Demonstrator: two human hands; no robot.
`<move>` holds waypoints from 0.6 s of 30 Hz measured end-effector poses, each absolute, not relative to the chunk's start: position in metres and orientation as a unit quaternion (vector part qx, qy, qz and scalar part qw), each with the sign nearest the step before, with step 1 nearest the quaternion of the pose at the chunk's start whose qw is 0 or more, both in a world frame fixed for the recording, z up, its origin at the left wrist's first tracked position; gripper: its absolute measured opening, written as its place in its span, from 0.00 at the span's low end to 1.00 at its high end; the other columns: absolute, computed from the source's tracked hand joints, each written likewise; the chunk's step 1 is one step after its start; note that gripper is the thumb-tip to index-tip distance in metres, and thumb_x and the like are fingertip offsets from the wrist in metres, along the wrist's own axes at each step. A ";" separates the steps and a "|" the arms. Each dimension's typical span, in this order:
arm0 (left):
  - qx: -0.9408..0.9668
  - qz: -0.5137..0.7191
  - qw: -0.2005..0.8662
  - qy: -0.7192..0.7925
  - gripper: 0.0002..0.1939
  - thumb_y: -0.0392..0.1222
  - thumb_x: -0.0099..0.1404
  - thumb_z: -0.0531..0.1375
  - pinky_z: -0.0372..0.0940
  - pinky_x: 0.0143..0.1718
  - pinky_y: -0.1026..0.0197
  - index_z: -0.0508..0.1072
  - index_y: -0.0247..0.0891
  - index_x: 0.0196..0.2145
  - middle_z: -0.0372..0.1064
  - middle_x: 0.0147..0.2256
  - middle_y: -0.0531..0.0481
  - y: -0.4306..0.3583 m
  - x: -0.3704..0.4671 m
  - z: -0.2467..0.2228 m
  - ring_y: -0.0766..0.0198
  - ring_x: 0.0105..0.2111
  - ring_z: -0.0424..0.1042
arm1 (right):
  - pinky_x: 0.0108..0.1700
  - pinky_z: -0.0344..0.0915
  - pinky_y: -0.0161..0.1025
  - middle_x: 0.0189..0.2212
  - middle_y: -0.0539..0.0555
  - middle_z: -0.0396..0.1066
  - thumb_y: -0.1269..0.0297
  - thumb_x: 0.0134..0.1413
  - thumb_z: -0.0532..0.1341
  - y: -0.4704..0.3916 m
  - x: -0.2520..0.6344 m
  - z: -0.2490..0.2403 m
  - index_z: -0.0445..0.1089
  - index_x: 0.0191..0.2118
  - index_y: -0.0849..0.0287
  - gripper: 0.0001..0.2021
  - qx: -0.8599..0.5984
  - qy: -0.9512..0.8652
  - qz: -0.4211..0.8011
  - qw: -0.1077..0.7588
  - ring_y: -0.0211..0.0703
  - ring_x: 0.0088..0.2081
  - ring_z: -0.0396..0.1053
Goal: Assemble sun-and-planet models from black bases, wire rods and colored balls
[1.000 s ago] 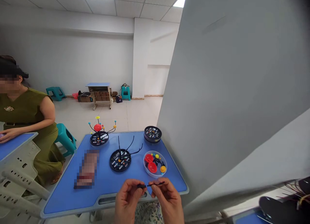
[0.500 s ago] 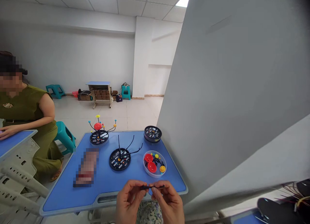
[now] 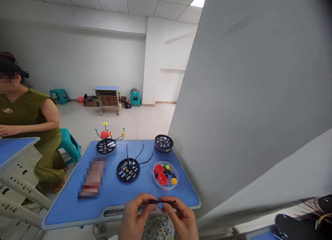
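Observation:
A thin black plastic rod (image 3: pixel 163 201) spans the fingertips of both hands, just in front of the desk's near edge. My left hand (image 3: pixel 137 214) pinches its left end and my right hand (image 3: pixel 181 215) pinches its right part; whether it is one piece or two joined cannot be made out. Beyond them stands a round black base (image 3: pixel 128 170) with an upright post and several curved black arms. To its right, a clear round tub (image 3: pixel 166 188) holds two red half-shells (image 3: pixel 162 179), small coloured balls and black arms.
On the blue desk (image 3: pixel 145 195) are a finished-looking planet model (image 3: pixel 105 134) at far left, a round black-topped container (image 3: pixel 163 143) at far right, and a blurred sheet (image 3: pixel 91 179). A slanted grey wall (image 3: pixel 233 94) borders the right. At left a person (image 3: pixel 28 119) sits at another desk.
Both hands keep their pinch on the rod, with the left hand shifted slightly left. The seated person's forearm has risen a little. The view has moved slightly.

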State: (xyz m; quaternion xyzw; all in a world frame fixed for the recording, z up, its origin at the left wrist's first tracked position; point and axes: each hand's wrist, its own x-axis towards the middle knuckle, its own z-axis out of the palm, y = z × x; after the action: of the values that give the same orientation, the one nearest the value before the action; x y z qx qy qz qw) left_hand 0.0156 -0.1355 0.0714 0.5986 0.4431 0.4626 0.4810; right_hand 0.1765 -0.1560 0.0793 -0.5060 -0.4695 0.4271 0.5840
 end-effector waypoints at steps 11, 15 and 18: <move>0.578 0.468 0.546 0.386 0.11 0.50 0.62 0.63 0.72 0.40 0.60 0.81 0.41 0.33 0.80 0.32 0.46 -0.136 0.018 0.062 0.56 0.36 0.78 | 0.32 0.69 0.36 0.22 0.52 0.74 0.49 0.47 0.68 -0.159 0.177 0.082 0.78 0.27 0.55 0.13 -0.519 -0.484 0.395 0.583 0.44 0.26 0.70; 0.578 0.483 0.543 0.371 0.10 0.46 0.63 0.62 0.74 0.38 0.60 0.81 0.40 0.33 0.80 0.31 0.47 -0.136 0.018 0.062 0.57 0.34 0.78 | 0.32 0.69 0.37 0.21 0.52 0.73 0.48 0.46 0.68 -0.160 0.174 0.085 0.77 0.26 0.56 0.15 -0.527 -0.469 0.403 0.584 0.45 0.26 0.70; 0.611 0.502 0.476 0.385 0.06 0.40 0.61 0.64 0.72 0.33 0.63 0.81 0.40 0.30 0.81 0.28 0.48 -0.138 0.018 0.068 0.58 0.30 0.79 | 0.32 0.71 0.38 0.22 0.52 0.74 0.50 0.44 0.69 -0.161 0.176 0.084 0.78 0.26 0.55 0.13 -0.517 -0.483 0.406 0.578 0.47 0.27 0.71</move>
State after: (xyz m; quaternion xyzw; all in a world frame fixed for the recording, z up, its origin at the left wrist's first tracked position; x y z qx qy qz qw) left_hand 0.0177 -0.1376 0.0679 0.6109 0.3851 0.5015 0.4764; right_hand 0.1758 -0.1605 0.0838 -0.5169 -0.4832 0.4062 0.5782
